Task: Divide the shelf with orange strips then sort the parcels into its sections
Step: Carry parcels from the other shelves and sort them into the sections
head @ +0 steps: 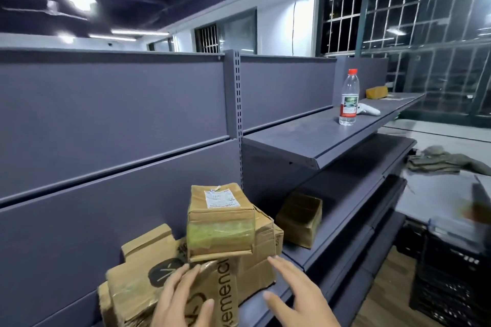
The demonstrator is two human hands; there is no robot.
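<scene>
On the low shelf (313, 255) a pile of parcels (202, 260) is stacked. Left hand (180, 297) rests flat on the printed box, right hand (297, 295) is spread beside it, nothing gripped. No orange strips can be seen. Top box (220, 223) should probably be steadied first so nothing gets tipped.

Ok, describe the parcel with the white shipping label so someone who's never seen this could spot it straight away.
Start at the grey metal shelf unit and drop to the lower shelf, where cardboard parcels are piled near the two hands. The labelled parcel sits on top of that pile. It alone has a white label on its upper face and greenish tape across its front.
</scene>
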